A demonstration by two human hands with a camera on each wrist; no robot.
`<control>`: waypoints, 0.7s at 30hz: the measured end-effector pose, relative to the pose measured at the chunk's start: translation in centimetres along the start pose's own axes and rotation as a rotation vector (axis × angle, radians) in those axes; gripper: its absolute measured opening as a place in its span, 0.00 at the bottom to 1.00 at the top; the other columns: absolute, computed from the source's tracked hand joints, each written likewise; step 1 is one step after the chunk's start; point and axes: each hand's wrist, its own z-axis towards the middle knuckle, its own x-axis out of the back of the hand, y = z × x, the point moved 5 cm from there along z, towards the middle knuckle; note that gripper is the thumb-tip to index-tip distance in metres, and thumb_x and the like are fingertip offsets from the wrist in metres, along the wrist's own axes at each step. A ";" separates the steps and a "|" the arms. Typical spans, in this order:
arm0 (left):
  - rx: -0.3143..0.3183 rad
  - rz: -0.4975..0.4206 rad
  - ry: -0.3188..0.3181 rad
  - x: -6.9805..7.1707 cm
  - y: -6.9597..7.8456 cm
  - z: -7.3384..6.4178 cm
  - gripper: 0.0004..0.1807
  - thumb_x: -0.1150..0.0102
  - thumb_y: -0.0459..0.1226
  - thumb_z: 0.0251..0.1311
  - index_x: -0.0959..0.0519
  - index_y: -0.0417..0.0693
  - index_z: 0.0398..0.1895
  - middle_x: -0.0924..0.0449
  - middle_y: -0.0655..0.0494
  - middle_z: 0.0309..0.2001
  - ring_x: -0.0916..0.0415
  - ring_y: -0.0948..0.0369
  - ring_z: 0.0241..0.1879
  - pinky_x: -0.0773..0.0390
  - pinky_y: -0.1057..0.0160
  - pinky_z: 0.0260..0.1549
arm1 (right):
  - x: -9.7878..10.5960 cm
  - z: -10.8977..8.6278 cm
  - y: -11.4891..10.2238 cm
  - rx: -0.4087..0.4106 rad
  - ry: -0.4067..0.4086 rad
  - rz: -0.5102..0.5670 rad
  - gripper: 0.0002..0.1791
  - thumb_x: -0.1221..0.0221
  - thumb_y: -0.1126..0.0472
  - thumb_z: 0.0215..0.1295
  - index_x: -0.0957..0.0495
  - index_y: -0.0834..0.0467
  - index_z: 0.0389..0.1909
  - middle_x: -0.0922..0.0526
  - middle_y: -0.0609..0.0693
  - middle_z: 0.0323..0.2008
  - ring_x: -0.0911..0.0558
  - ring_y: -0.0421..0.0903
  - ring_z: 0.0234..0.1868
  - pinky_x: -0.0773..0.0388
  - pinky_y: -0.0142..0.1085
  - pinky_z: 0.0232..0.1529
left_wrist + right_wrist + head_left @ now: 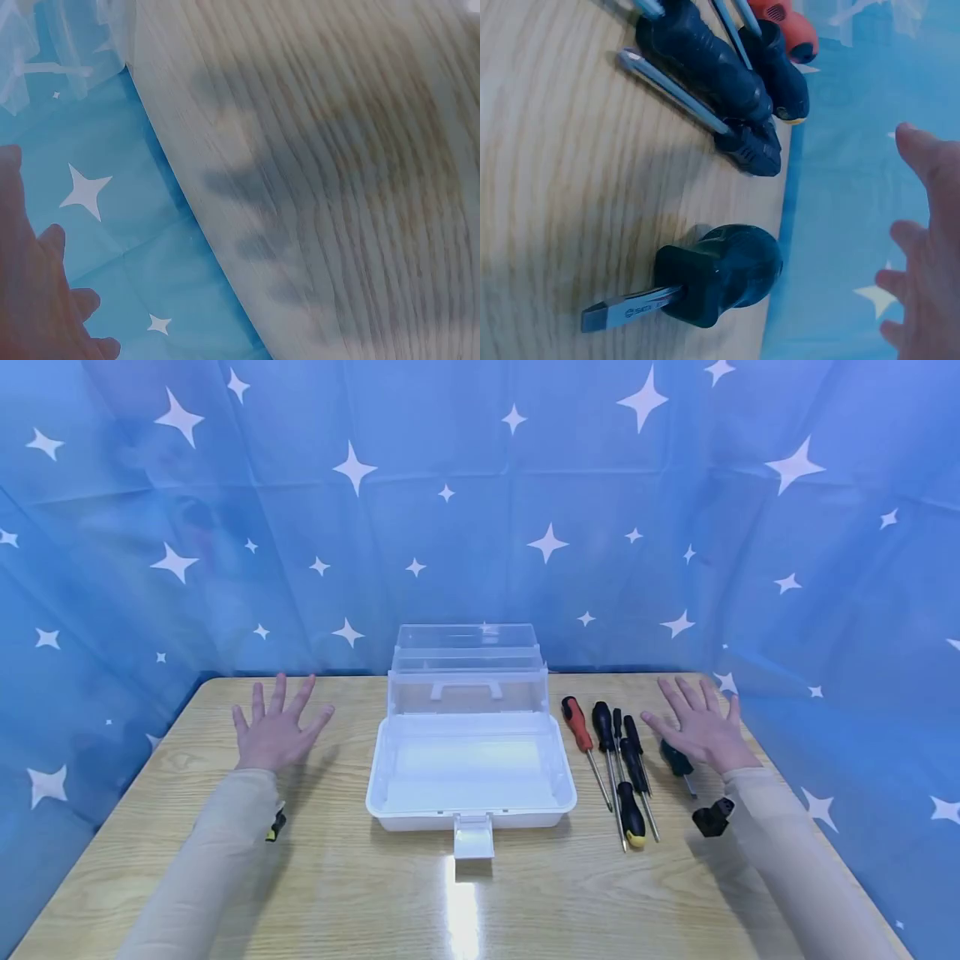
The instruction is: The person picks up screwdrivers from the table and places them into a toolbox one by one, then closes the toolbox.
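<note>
My left hand [275,734] is spread above the left part of the table, fingers straight, holding nothing. On the right, my right hand [703,732] is spread the same way, closest to a stubby dark green screwdriver [677,760]. In the right wrist view that stubby screwdriver [727,274] shows a flat blade. Between the hands sits a white toolbox [471,768], its clear lid [468,660] raised at the back and its front latch [473,839] hanging down. Beside the box lie a red-handled screwdriver [577,727] and several black-handled screwdrivers [602,725], one with a yellow end [632,818].
The wooden table [337,893] ends at a blue curtain [465,527] with white stars, which also hangs along both sides. Small black wrist devices [712,818] show beside the sleeves. A bright light reflection lies on the table before the box.
</note>
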 end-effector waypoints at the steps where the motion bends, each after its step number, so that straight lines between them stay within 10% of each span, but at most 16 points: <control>1: -0.003 0.002 -0.002 -0.1 0.1 0.0 0.44 0.73 0.70 0.64 0.60 0.62 0.78 0.74 0.39 0.75 0.81 0.34 0.69 0.79 0.28 0.56 | 0.0 0.0 0.1 -0.001 -0.003 -0.002 0.48 0.61 0.29 0.68 0.63 0.53 0.77 0.59 0.67 0.74 0.69 0.69 0.71 0.81 0.70 0.57; 21: -0.065 -0.070 -0.042 -2.6 2.9 -1.1 0.43 0.74 0.68 0.67 0.59 0.56 0.78 0.65 0.37 0.75 0.70 0.31 0.70 0.68 0.29 0.61 | -2.1 -1.7 1.9 0.053 -0.026 0.018 0.47 0.50 0.37 0.68 0.51 0.67 0.73 0.38 0.81 0.57 0.33 0.77 0.53 0.32 0.68 0.43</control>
